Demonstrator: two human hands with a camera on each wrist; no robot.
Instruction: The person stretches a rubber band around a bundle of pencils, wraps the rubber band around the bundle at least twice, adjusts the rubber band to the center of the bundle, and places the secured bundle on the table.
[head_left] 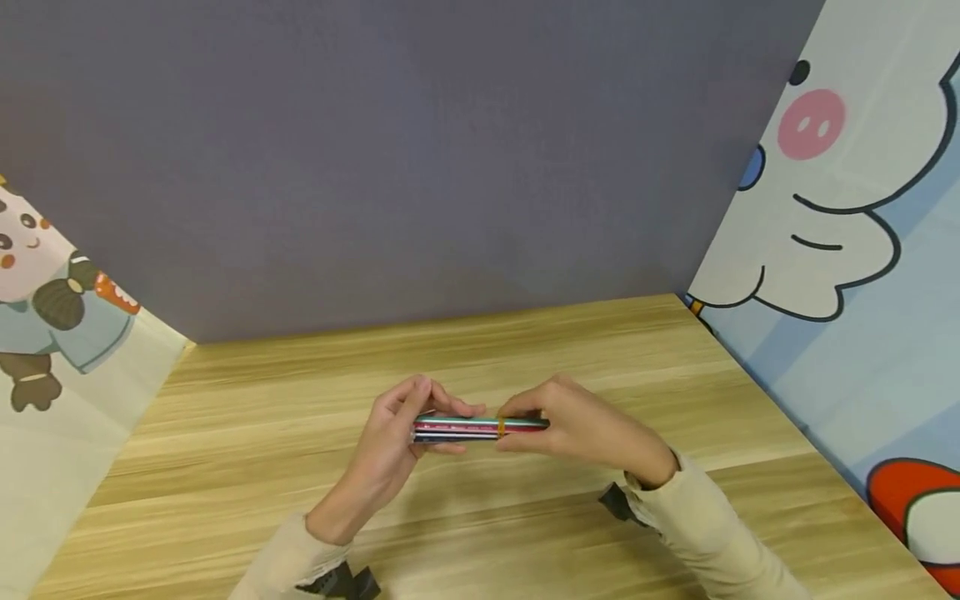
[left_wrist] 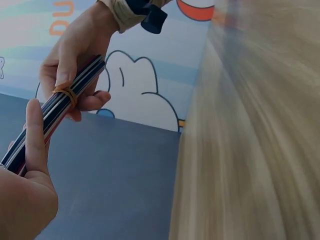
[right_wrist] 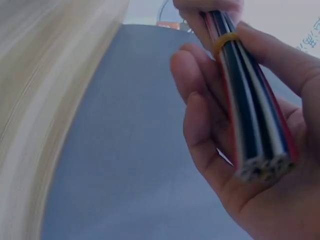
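A bundle of pencils (head_left: 461, 429) in red, black, white and green is held level above the table. Around it, toward the right-hand part, goes a yellow rubber band (head_left: 501, 427). My left hand (head_left: 390, 433) grips the bundle's left end. The right hand (head_left: 592, 425) holds the other end between thumb and fingers, fingertips at the band. In the right wrist view, flat round pencil ends (right_wrist: 265, 167) point toward the camera, over the palm. The left wrist view shows the right thumb (left_wrist: 65, 75) on the rubber band (left_wrist: 67, 95).
Beneath both hands lies a wood-grain table (head_left: 300, 400). A grey panel (head_left: 450, 167) rises at its back edge. Walls with cartoon prints stand left (head_left: 112, 417) and right (head_left: 825, 375). Black devices (head_left: 341, 581) are strapped at both wrists, by the beige sleeves (head_left: 720, 533).
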